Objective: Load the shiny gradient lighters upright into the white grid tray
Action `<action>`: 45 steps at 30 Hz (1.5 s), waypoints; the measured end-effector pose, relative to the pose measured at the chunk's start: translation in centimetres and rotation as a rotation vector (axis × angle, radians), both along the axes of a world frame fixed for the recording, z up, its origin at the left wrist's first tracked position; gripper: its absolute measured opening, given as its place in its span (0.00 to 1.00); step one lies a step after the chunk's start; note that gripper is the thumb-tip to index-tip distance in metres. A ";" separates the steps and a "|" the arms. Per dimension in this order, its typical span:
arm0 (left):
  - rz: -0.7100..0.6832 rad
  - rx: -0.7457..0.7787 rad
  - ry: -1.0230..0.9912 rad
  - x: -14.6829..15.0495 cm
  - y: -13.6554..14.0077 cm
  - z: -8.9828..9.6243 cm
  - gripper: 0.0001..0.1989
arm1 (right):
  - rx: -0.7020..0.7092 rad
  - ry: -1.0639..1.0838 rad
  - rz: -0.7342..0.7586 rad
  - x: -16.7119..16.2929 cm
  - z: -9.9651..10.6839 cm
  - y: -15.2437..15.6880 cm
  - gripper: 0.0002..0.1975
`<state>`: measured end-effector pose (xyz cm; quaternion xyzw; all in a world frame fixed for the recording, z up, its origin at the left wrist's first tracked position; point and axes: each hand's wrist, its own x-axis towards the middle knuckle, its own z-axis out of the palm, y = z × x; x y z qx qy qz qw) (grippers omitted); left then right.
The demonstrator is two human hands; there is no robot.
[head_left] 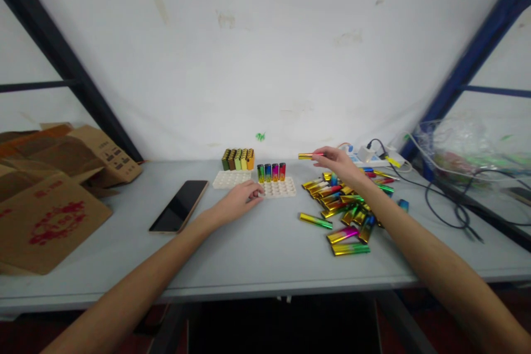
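Note:
My right hand (338, 165) pinches a gold-and-red lighter (306, 156) by its red end, holding it level above the table, left of a loose pile of shiny lighters (336, 199). My left hand (240, 199) rests at the left edge of a white holed tray (284, 188), thumb and curled fingers at its corner. Several lighters (271, 172) in green, blue, pink and red stand upright in a row at the back of this tray. Beside it lies a second white holed tray (232, 179), with no lighters in it.
Behind the second tray stands a block of upright lighters (238, 159). A phone (180, 207) lies to the left, with brown cardboard boxes (62, 215) further left. At the back right are a power strip (373, 159), black cables (452, 210) and clear plastic bags (460, 144).

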<state>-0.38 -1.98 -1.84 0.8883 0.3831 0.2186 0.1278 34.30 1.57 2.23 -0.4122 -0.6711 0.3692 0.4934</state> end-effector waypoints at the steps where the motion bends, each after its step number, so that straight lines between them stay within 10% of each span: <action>1: -0.001 -0.001 -0.002 0.0 0.0 0.0 0.09 | -0.034 0.091 0.020 -0.4 0.1 -0.3 0.21; 10: -0.007 0.004 -0.007 0.0 0.1 -0.2 0.09 | -0.164 0.297 0.145 -3.3 0.2 -2.3 0.21; 19: 0.000 0.019 0.024 0.0 0.0 0.0 0.09 | -0.075 0.062 0.236 -4.9 -0.9 -3.2 0.20; 34: 0.003 0.038 0.021 -0.2 0.3 -0.4 0.09 | 0.148 -0.483 -0.235 -6.8 -1.5 -4.3 0.27; 45: -0.005 0.036 0.006 -0.2 0.3 -0.3 0.09 | 0.168 -0.493 -0.218 -7.2 -1.9 -4.3 0.20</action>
